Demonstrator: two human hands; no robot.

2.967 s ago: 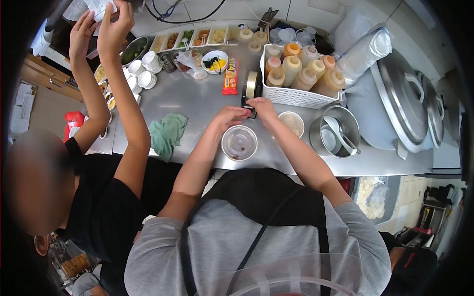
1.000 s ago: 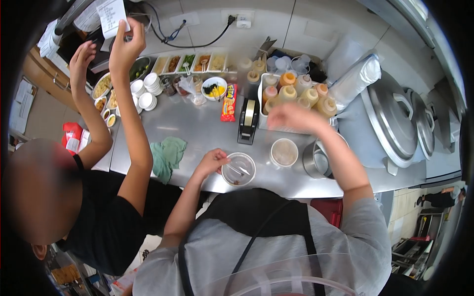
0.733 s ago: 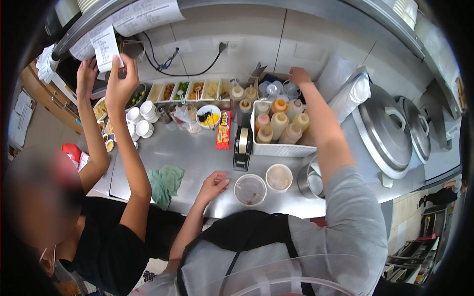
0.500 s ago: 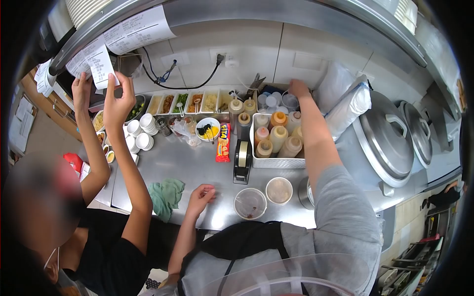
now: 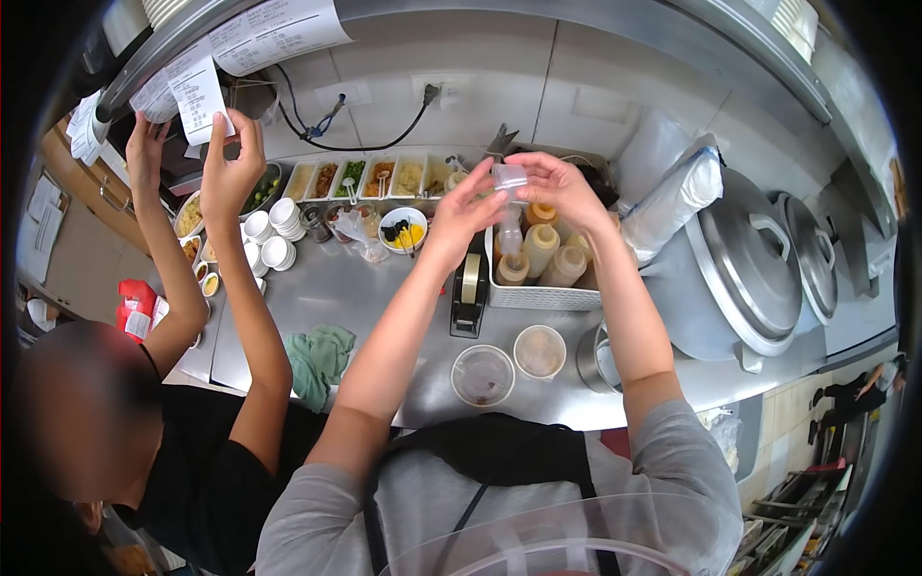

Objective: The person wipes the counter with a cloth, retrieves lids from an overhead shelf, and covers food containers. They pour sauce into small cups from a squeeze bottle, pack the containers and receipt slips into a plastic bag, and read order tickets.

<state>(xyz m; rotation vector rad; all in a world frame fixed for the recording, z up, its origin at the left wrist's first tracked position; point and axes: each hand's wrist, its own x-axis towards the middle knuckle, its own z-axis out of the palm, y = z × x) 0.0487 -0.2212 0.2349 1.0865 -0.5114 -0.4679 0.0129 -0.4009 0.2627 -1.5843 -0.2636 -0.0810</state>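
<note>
I note the left hand [image 5: 463, 219] has risen from the counter [image 5: 327, 288] to join the right hand [image 5: 567, 197], both sets of fingers clamped on a clear plastic cup [image 5: 510, 177] above the bottle basket [image 5: 547, 299], leaving neither free.

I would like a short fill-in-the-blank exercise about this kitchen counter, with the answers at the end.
1. The left hand and right hand hold a clear plastic item near the white basket of squeeze ____.
2. In the picture, the tape dispenser stands on the ____ side of the basket.
3. The crumpled cloth is ____ in colour.
4. Near the counter's front edge stand ____ round, pale tubs.

Missing words: bottles; left; green; two.
</note>
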